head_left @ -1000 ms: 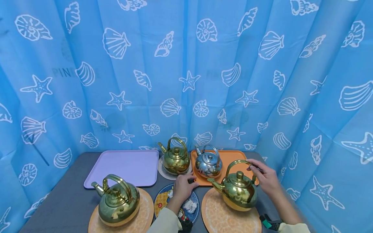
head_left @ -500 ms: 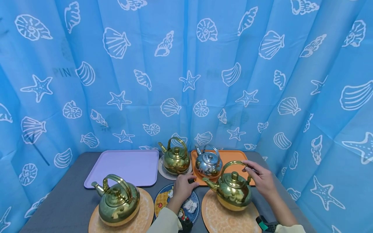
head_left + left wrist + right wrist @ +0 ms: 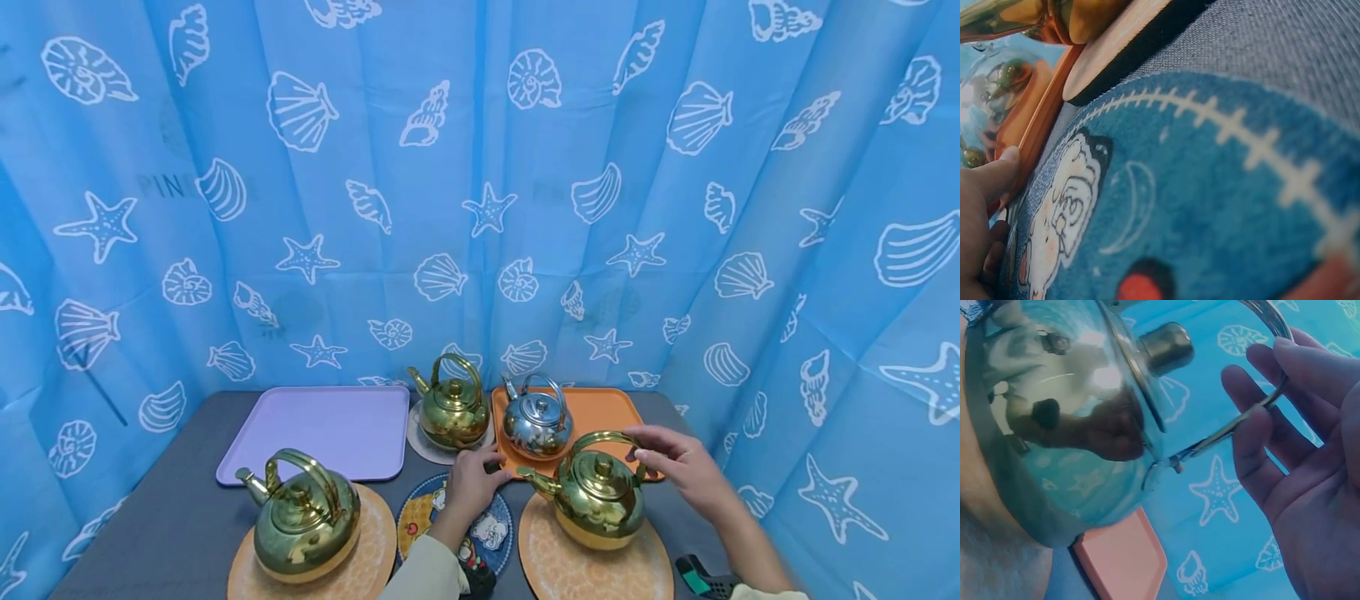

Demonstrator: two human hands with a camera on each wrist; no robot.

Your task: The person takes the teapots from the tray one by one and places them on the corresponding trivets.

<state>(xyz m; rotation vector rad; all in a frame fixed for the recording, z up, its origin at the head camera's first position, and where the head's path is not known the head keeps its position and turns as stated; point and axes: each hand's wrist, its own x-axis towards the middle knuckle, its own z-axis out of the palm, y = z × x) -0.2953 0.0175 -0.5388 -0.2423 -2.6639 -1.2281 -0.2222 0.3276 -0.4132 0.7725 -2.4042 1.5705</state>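
Note:
My right hand (image 3: 684,468) is at the arched handle of a brass kettle (image 3: 600,504), thumb on one side and fingers on the other. In the right wrist view, the fingers (image 3: 1266,425) lie loosely round the handle. The kettle is over the right round orange mat (image 3: 555,558); whether its base touches cannot be told. My left hand (image 3: 472,483) pinches the front left corner of the orange tray (image 3: 600,404), above a blue cartoon mat (image 3: 502,508). A silver kettle (image 3: 537,423) stands on that tray.
Another brass kettle (image 3: 306,521) stands on the left round orange mat (image 3: 378,533). A smaller brass kettle (image 3: 453,414) sits on a pale round mat (image 3: 417,437) at the back. A lilac tray (image 3: 330,429) lies back left, before a blue curtain (image 3: 480,167).
My right hand has moved the brass kettle slightly left and then lowered it towards the right mat. The left hand has stayed at the tray corner.

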